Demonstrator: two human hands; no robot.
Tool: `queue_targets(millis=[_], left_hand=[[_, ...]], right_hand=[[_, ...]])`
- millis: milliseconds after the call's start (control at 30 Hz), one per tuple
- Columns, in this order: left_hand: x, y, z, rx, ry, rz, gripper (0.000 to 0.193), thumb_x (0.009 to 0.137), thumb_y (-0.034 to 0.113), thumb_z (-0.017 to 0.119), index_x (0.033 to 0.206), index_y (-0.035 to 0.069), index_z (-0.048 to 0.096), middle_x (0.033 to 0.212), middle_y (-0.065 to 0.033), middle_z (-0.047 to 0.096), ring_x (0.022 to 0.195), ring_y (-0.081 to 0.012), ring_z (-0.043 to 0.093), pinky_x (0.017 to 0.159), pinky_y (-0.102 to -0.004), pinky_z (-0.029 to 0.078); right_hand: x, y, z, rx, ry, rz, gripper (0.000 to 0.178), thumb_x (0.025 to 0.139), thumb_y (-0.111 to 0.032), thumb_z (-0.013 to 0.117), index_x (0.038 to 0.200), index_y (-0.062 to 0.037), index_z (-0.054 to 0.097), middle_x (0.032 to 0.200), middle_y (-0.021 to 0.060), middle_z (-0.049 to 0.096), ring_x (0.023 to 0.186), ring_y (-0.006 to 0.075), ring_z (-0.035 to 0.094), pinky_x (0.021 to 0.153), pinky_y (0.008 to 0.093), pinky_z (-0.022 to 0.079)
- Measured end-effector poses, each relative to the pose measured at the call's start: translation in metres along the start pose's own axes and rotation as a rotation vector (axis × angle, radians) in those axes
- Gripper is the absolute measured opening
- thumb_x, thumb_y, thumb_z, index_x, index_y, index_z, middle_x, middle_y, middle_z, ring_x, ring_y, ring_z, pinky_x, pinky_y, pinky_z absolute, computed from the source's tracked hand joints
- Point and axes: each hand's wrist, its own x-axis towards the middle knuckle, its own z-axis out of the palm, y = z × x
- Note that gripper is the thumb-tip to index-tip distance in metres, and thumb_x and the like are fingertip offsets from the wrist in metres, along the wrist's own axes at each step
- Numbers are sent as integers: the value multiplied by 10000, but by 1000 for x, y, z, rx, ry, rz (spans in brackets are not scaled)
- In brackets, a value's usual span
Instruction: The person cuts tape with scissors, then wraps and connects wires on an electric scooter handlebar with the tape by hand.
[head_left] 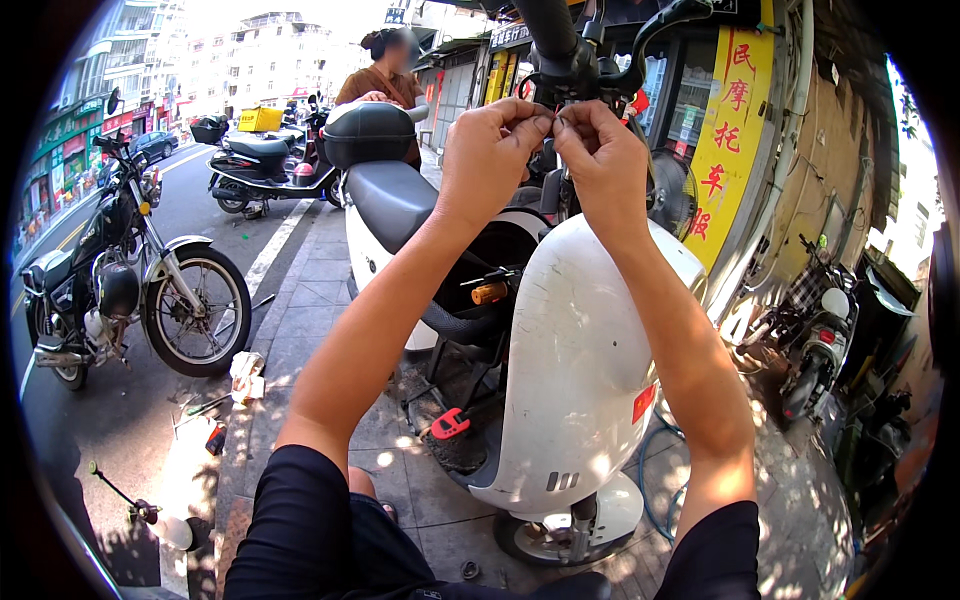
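Note:
Both arms reach up over a white scooter (575, 340) to its stripped handlebar (556, 45). My left hand (492, 152) is closed in a pinch just below the bar. Right beside it, my right hand (606, 152) pinches too, the fingertips of both hands almost meeting. Something thin and dark shows between them, too small to name. Dark parts of the steering column lie behind the fingers. Inside the scooter's open body, an orange-yellow cylindrical part (489, 293) is visible. A red piece (450, 424) sits lower on the frame near the footboard.
At the left stands a black motorcycle (130, 270). Tools and a crumpled cloth (247, 377) lie on the pavement by the kerb. Behind the scooter's seat (392, 200) stands a person (370, 88). A blue hose (660, 490) curls on the ground at right, near another parked scooter (826, 340).

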Motion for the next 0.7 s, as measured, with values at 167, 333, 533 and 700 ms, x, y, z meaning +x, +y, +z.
queue_targets(millis=[167,333,533,700], left_hand=[[5,6,-6,-76,-93,-51,227,886,179,650,978,-24,690,700,-27,639,478,-53,510,445,-207,418],[6,14,-8,-230,-142,-170,247,887,193,667,983,-34,667,703,-17,609,452,-36,471,435,-195,422],[11,15,-6,-255,-134,-220,251,875,208,668,949,-32,657,676,-5,581,448,-41,457,439,-208,432],[12,17,-2,-276,-113,-246,224,881,197,638,931,-21,645,642,14,539,458,-48,453,439,-227,430]], right_hand=[[1,-2,-2,-232,47,-205,111,802,-60,650,892,3,639,757,75,615,602,141,567,580,272,461],[-1,-4,-1,-189,78,-211,107,818,-54,647,898,16,639,785,83,626,613,142,580,585,273,469],[-1,1,-2,-36,37,-108,151,844,-65,640,955,37,647,818,83,656,660,115,602,617,253,481],[-4,-2,-4,53,-9,-11,208,836,-79,656,1001,46,650,825,79,672,664,95,589,642,244,487]])
